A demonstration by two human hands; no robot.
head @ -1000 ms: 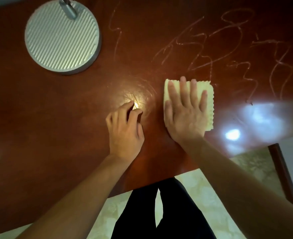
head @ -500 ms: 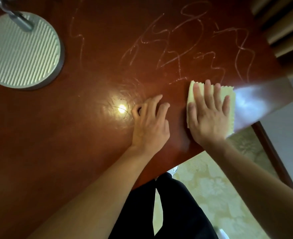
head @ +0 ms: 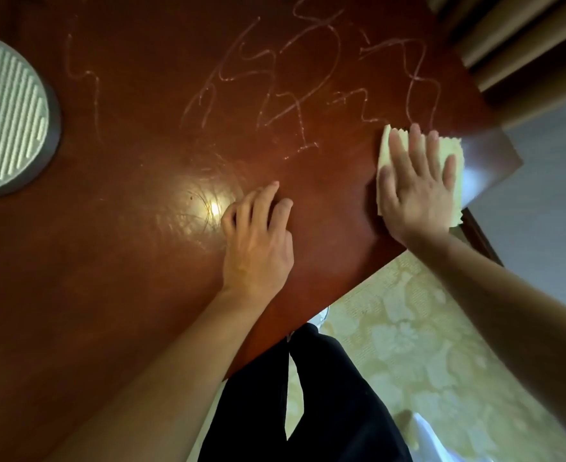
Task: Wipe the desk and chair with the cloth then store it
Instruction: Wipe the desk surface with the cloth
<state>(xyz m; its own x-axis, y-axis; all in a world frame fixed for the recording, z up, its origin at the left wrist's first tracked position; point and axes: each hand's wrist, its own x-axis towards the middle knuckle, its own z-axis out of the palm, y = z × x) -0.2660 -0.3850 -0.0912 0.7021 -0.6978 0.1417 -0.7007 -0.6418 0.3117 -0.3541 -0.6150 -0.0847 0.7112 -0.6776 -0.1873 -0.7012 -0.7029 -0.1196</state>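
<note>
Cloth [head: 388, 151] flat under right hand [head: 415, 191], on desk [head: 141, 261] corner

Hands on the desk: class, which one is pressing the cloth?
The right hand lies flat on the yellow cloth; the left hand touches bare desk.

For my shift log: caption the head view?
Right hand presses yellow cloth flat near desk corner; scribbles remain.

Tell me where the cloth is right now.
In the head view, the cloth lies flat on the desk near its right-hand corner, pressed under the right hand, just below the scribbled marks.
</note>
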